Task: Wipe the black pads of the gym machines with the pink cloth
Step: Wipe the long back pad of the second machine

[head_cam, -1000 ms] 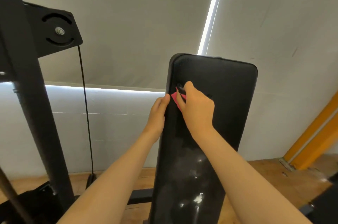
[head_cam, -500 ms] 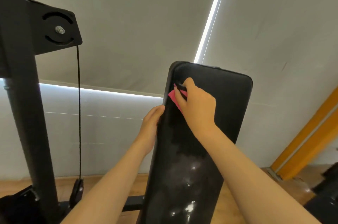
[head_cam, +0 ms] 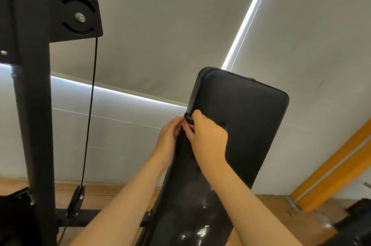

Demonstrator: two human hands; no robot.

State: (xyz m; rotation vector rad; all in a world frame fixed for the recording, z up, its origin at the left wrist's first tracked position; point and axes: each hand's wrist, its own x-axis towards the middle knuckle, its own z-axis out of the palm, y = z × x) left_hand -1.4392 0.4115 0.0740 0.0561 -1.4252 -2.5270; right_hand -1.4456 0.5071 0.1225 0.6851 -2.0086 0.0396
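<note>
A long black pad [head_cam: 241, 125] rises tilted in front of me, with white smears on its lower part. My right hand [head_cam: 208, 141] presses a pink cloth [head_cam: 188, 128] against the pad's left edge; only a small pink corner shows under the fingers, beside a small black object under the thumb. My left hand [head_cam: 168, 141] grips the pad's left side edge, just beside the cloth.
A black machine upright [head_cam: 32, 105] with a pulley plate [head_cam: 78, 18] and a thin cable [head_cam: 90, 109] stands at the left. Grey blinds hang behind. An orange beam [head_cam: 331, 175] slants at the right over the wooden floor [head_cam: 104, 191].
My right hand and the cloth have slid to the pad's left edge. My left hand dropped lower, then came back up next to the cloth. The view has tilted.
</note>
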